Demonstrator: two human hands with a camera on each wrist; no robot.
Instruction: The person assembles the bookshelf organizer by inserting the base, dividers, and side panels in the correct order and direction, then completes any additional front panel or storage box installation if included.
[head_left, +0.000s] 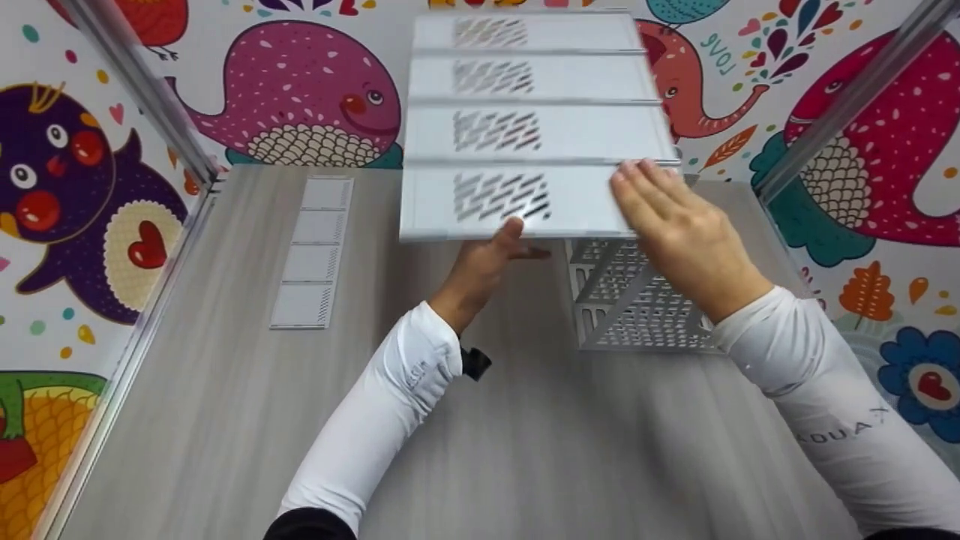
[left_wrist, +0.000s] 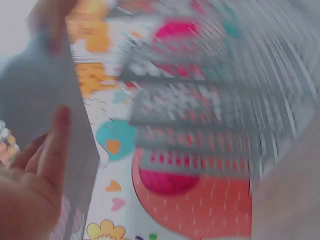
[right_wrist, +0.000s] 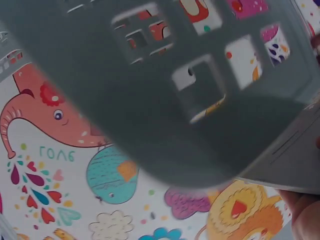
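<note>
A wide white panel (head_left: 570, 135), marked into bands with slanted slots, is lifted off the table at a tilt. My left hand (head_left: 484, 270) grips its near edge, with the thumb at the rim and other fingers beneath. My right hand (head_left: 690, 232) holds the right side near the front corner, its fingers laid long over the top face; its thumb is hidden in the head view. A grey lattice rack (head_left: 652, 315) of perforated tiers stands on the table, partly covered by the panel and right hand. Its blurred tiers (left_wrist: 195, 125) also show in the left wrist view.
On the left of the wood-grain table (head_left: 210, 420) lies a narrow white strip (head_left: 311, 251) with matching bands and slots. Metal rails (head_left: 146, 97) edge the table at both sides. Walls with printed cartoon animals (head_left: 300, 90) stand behind and beside it.
</note>
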